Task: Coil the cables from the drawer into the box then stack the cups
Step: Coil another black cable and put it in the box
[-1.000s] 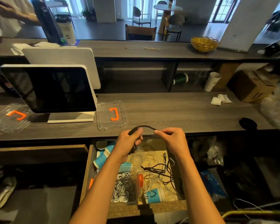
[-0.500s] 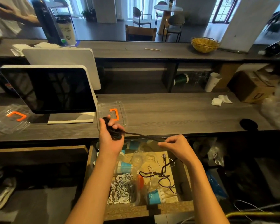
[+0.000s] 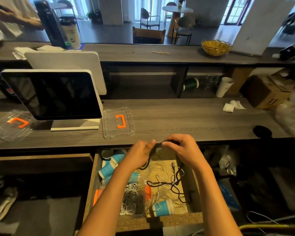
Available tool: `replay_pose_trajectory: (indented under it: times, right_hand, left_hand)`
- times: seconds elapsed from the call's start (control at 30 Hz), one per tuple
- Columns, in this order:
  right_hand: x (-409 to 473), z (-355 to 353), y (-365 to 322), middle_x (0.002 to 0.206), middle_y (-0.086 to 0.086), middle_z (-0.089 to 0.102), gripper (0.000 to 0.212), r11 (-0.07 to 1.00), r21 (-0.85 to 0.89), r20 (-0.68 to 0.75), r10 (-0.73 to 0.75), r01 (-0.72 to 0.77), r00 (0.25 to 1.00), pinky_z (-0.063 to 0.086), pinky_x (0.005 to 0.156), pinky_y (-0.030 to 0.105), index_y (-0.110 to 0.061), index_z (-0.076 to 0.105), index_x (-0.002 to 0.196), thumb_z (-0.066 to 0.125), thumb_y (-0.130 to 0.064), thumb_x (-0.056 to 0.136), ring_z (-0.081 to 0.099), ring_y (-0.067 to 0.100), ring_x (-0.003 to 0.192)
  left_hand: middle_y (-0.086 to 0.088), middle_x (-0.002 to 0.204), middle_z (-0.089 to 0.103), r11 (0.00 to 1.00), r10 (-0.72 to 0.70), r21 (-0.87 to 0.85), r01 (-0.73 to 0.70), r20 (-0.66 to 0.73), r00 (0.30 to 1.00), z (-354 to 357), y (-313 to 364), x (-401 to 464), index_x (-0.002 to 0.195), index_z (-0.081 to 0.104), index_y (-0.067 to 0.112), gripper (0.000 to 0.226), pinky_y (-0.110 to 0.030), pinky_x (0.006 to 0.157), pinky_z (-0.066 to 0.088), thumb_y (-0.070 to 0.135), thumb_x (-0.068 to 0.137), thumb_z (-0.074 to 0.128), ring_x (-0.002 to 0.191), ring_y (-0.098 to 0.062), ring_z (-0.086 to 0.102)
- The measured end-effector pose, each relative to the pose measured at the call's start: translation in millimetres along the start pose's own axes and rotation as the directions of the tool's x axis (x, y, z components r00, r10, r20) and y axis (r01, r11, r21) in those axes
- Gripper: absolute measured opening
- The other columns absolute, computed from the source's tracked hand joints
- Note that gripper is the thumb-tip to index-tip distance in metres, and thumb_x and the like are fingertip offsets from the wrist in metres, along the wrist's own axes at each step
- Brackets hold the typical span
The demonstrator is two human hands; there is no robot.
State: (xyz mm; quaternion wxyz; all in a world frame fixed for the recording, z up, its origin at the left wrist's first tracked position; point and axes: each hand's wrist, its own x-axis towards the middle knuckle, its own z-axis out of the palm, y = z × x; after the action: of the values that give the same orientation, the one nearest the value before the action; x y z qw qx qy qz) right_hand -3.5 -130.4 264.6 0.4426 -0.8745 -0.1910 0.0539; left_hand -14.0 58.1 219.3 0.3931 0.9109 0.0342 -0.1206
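While the black cable is being wound above the open drawer, the hands are being brought back together after being spread half a second ago. The left hand is being kept curled round the gathered loops, and the right hand is being pinched on the strand beside it; the loop count is hard to judge, as it is probably hidden in the palm. Another turn is being laid, yet much slack is still being trailed into the drawer. The clear box and blue cups are being left untouched, with a lid on the worktop.
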Motion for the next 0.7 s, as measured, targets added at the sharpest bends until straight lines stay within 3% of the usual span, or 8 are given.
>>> replay_pose_trajectory:
  times: [0.1,0.17,0.27,0.33,0.4,0.53,0.63,0.7]
  right_hand:
    - [1.4,1.7,4.3,0.081,-0.010,0.072,0.008,1.000,-0.002,-0.085,0.005,-0.006,0.996,0.056,0.077,0.043,-0.026,0.075,0.089,0.069,-0.030,0.089,0.065,0.007,0.079]
    - [1.4,3.0,9.9,0.079,-0.012,0.072,0.004,0.999,0.029,-0.142,0.042,-0.039,0.989,0.056,0.077,0.047,-0.032,0.074,0.083,0.072,-0.036,0.084,0.066,0.007,0.078]
    - [0.7,7.1,16.6,0.074,-0.010,0.071,0.033,0.990,0.096,-0.200,0.119,-0.102,0.972,0.056,0.074,0.049,-0.030,0.075,0.078,0.071,-0.062,0.069,0.067,0.011,0.074]
    - [0.4,8.8,21.3,0.066,-0.006,0.068,0.052,0.985,0.078,-0.243,0.166,-0.151,0.956,0.056,0.067,0.045,-0.026,0.072,0.070,0.066,-0.077,0.061,0.064,0.014,0.066]
    - [0.7,7.4,25.7,0.060,0.000,0.064,0.054,0.981,0.077,-0.242,0.194,-0.181,0.951,0.051,0.062,0.039,-0.021,0.067,0.063,0.064,-0.075,0.063,0.059,0.014,0.059]
    - [-0.8,4.3,33.8,0.056,0.006,0.055,0.046,0.968,0.153,-0.109,0.216,-0.198,0.970,0.046,0.061,0.033,-0.005,0.062,0.062,0.072,-0.045,0.081,0.049,0.012,0.055]
    - [-1.9,8.0,35.7,0.065,0.003,0.056,0.037,0.964,0.137,0.037,0.223,-0.226,0.974,0.047,0.066,0.033,-0.001,0.062,0.073,0.074,-0.034,0.084,0.051,0.012,0.061]
    - [-2.6,11.9,34.5,0.076,0.011,0.061,0.027,0.964,0.118,0.142,0.222,-0.240,0.965,0.052,0.070,0.034,0.000,0.063,0.082,0.075,-0.024,0.085,0.059,0.019,0.070]
  left_hand:
    - [-0.006,0.083,0.067,0.969,0.042,-0.247,0.027,0.269,0.962,3.8,-1.8,-9.5,0.104,0.057,0.006,0.093,-0.044,0.075,0.053,0.087,0.076,0.021,0.069,-0.013,0.067]
    - [0.003,0.077,0.070,0.912,0.164,-0.409,0.018,0.406,0.899,1.6,0.2,-14.2,0.104,0.057,0.004,0.097,-0.030,0.064,0.051,0.091,0.070,0.029,0.058,-0.004,0.062]
    - [0.008,0.058,0.060,0.886,0.320,-0.459,-0.066,0.501,0.804,-7.4,11.7,-19.3,0.081,0.062,0.012,0.054,-0.021,0.050,0.042,0.066,0.083,0.054,0.048,-0.004,0.049]
    - [0.007,0.057,0.056,0.853,0.370,-0.511,-0.101,0.459,0.808,-11.3,12.8,-21.2,0.075,0.062,0.017,0.025,-0.020,0.047,0.040,0.032,0.095,0.064,0.046,-0.008,0.048]
    - [0.006,0.057,0.055,0.752,0.392,-0.654,-0.082,0.345,0.853,-11.8,9.9,-21.8,0.076,0.060,0.015,0.022,-0.017,0.043,0.038,0.022,0.096,0.063,0.044,-0.006,0.046]
    - [-0.002,0.061,0.053,0.505,0.009,-0.863,-0.035,-0.035,0.999,-12.8,2.5,-9.6,0.085,0.058,0.005,0.037,-0.020,0.042,0.039,0.041,0.093,0.063,0.045,-0.009,0.046]
    - [-0.011,0.069,0.064,0.436,-0.292,-0.896,-0.084,-0.229,0.929,-4.7,-0.3,-2.7,0.095,0.065,0.003,0.038,-0.027,0.051,0.052,0.039,0.099,0.055,0.055,-0.020,0.062]
    - [-0.014,0.094,0.073,0.244,-0.361,-0.962,-0.122,-0.207,0.909,-2.9,2.3,-1.0,0.107,0.066,0.005,0.037,-0.033,0.068,0.059,0.039,0.102,0.049,0.078,-0.023,0.073]
